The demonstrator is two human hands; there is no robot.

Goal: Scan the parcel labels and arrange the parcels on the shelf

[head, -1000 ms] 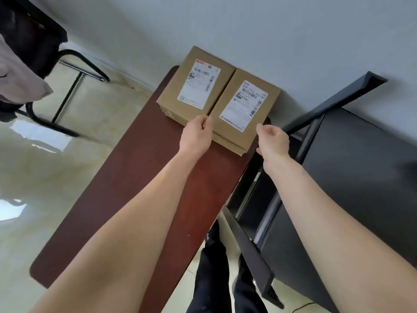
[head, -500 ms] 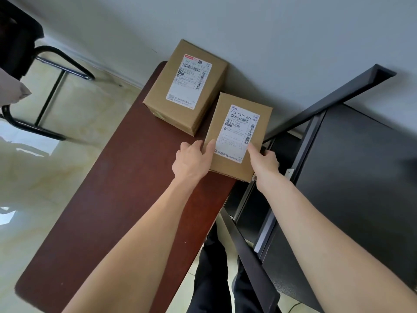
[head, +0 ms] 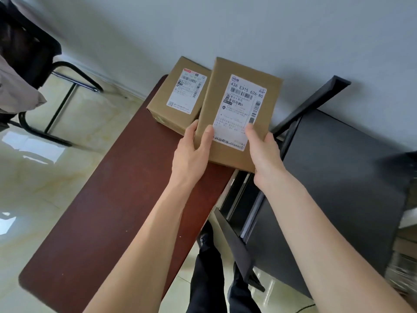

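Observation:
I hold a brown cardboard parcel [head: 228, 86] lifted off the table, its white shipping label [head: 239, 109] facing me. My left hand [head: 191, 152] grips its lower left edge, thumb on the top face. My right hand [head: 264, 154] grips its lower right corner, thumb on the label. A second labelled brown parcel [head: 178, 96] lies on the far end of the dark red table [head: 108, 199], left of and partly behind the held one.
A dark metal shelf unit [head: 334, 177] stands right of the table, against the grey wall. A black chair [head: 33, 64] with cloth draped on it is at the far left on the glossy floor. My dark-trousered legs [head: 209, 279] show below, between table and shelf.
The right-hand parcel has been pulled away from its neighbour, lifted off the table and raised toward me. Both hands moved with it. The other parcel stayed in place.

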